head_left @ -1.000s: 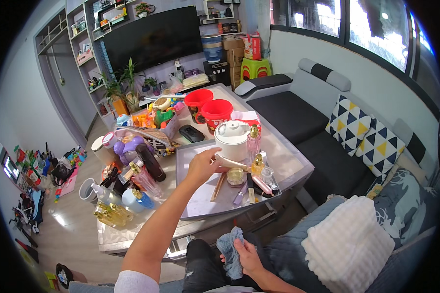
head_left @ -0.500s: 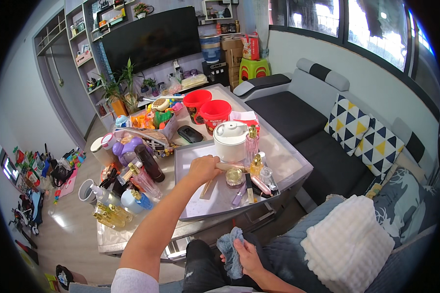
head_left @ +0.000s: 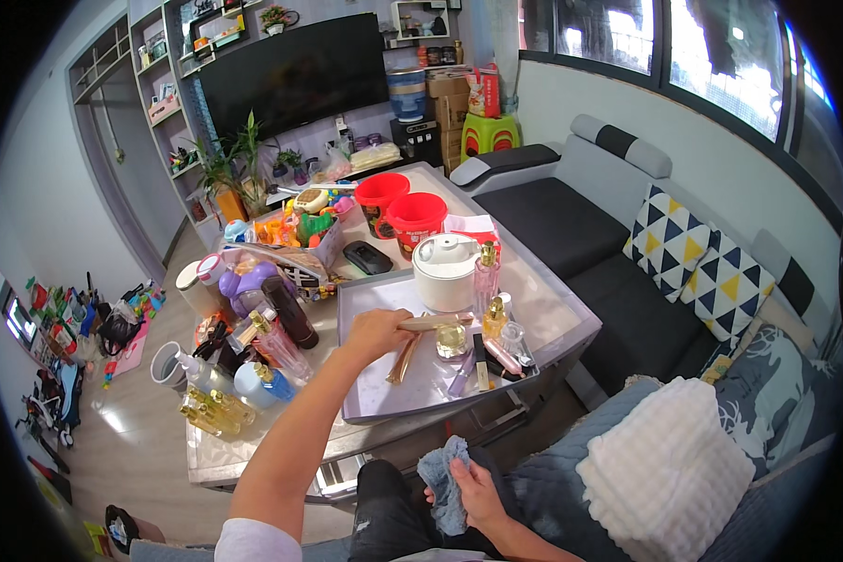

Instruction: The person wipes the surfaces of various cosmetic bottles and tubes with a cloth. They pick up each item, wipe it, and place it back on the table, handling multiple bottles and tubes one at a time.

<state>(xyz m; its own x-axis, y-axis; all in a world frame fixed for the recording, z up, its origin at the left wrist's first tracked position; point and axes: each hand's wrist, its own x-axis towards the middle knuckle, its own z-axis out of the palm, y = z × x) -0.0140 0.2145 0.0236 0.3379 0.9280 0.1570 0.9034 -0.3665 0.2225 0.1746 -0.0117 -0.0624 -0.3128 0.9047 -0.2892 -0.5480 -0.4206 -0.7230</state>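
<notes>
Over the tray (head_left: 356, 398) on the table, my left hand (head_left: 377, 335) is closed on the end of a slim beige stick-like item (head_left: 433, 322); its exact kind is unclear. Below that hand, narrow brown sticks (head_left: 403, 361) rest on the tray. A white lidded pot (head_left: 443, 273), a small round jar (head_left: 451, 342), a pink perfume bottle (head_left: 486, 272), a yellow bottle (head_left: 495, 318) and slim cosmetic tubes (head_left: 481, 363) stand or lie to the right. My right hand (head_left: 478, 489) grips a crumpled blue-grey cloth (head_left: 443, 487) above my lap.
Left of the tray crowd perfume bottles (head_left: 220, 412), a dark brown bottle (head_left: 290, 314) and a blue bottle (head_left: 273, 384). Behind are a box of toys (head_left: 323, 248), red buckets (head_left: 416, 223) and a black case (head_left: 366, 258). A white folded towel (head_left: 670, 468) lies on the sofa at right.
My left hand has shifted slightly left and toward me, drawing the beige stick-like item along. The brown sticks below show more plainly. My right hand and the cloth are nearly still.
</notes>
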